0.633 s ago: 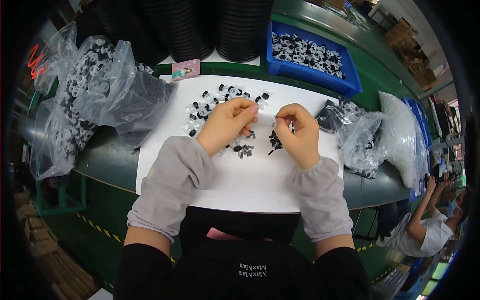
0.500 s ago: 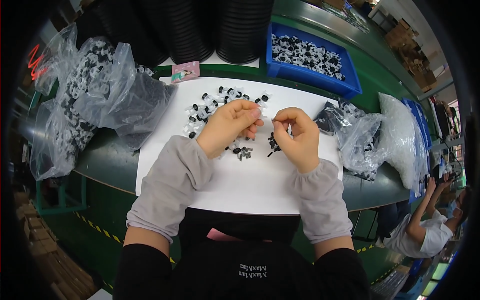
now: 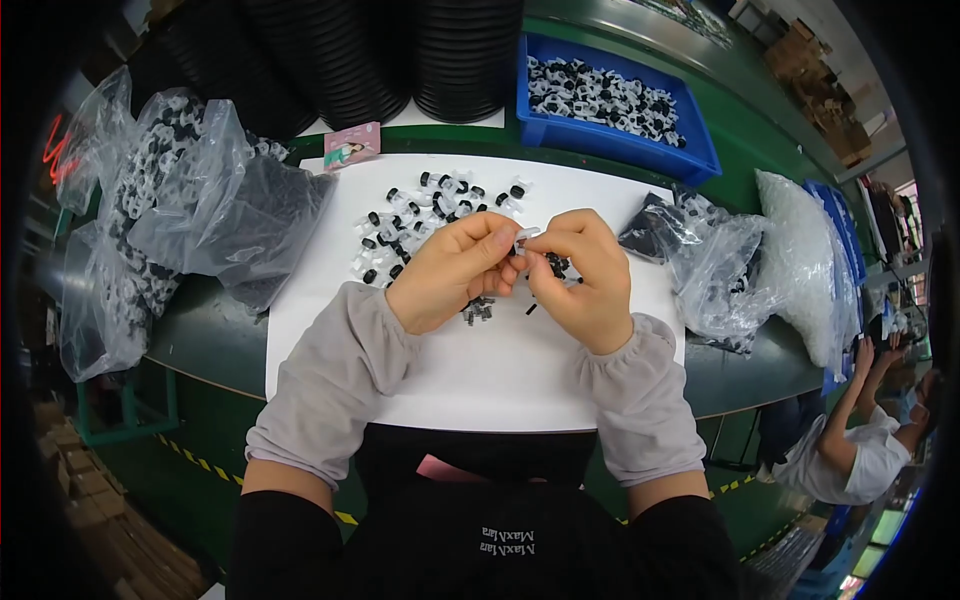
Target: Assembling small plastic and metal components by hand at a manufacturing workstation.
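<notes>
Above the white sheet (image 3: 480, 380), my left hand (image 3: 455, 272) pinches a small white plastic part (image 3: 526, 233) between thumb and forefinger. My right hand (image 3: 590, 278) meets it there, its thumb and forefinger closed at the white part; whatever sits in that pinch is too small and covered to make out. Beyond my left hand lie several white plastic parts with black caps (image 3: 408, 210), scattered on the sheet. Small grey pieces (image 3: 480, 312) lie in a little heap under the hands. A pile of tiny black pieces (image 3: 558, 264) is partly hidden behind my right hand.
A blue bin (image 3: 620, 150) full of black-and-white parts stands at the back right. Clear plastic bags of parts (image 3: 200, 190) sit at the left, more bags (image 3: 735, 270) at the right. Black ribbed stacks (image 3: 460, 60) rise behind. Another person (image 3: 850, 450) works at far right.
My right hand has moved left and in, so its fingertips now meet the white part in my left hand. Before, the hands were slightly apart.
</notes>
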`<state>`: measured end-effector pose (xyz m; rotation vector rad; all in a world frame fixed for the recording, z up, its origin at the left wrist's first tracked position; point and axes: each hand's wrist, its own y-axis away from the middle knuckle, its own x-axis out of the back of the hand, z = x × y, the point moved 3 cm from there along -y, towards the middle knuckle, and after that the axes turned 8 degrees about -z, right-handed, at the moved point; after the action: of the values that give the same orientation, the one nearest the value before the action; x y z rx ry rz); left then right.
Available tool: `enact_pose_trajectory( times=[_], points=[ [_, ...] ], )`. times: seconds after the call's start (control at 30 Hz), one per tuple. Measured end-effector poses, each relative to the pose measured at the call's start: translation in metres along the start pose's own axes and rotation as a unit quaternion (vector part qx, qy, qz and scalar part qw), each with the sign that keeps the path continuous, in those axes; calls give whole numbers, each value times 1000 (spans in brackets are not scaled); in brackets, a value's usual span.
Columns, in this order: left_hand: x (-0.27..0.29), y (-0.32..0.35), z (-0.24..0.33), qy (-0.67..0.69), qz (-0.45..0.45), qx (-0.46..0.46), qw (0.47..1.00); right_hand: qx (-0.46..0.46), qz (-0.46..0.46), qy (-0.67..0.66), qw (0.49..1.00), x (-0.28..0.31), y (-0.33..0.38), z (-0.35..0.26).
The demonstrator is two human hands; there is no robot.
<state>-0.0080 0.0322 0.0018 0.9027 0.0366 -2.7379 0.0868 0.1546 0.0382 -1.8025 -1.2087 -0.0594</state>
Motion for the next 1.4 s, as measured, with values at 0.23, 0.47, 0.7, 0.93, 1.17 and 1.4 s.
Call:
enact_pose_trajectory(
  times=[0.23, 0.47, 0.7, 0.93, 1.17, 1.4],
  points=[
    [2, 1, 2, 15, -15, -15, 1000, 26, -14, 60, 998, -2, 5, 4],
    [9, 1, -3, 59, -11, -45, 997, 58, -58, 65, 995, -5, 3, -5],
    [11, 1, -4, 43, 15, -56, 997, 34, -77, 71, 994, -4, 3, -3],
    [5, 1, 2, 16, -15, -15, 1000, 66, -87, 78, 991, 1, 2, 2],
    [8, -1, 6, -2, -26, -67, 997, -148, -66, 0, 987, 21, 2, 30],
    [14, 4, 7, 5, -31, -103, 994, -209, -215, 178, 937, -3, 17, 33]
  ],
)
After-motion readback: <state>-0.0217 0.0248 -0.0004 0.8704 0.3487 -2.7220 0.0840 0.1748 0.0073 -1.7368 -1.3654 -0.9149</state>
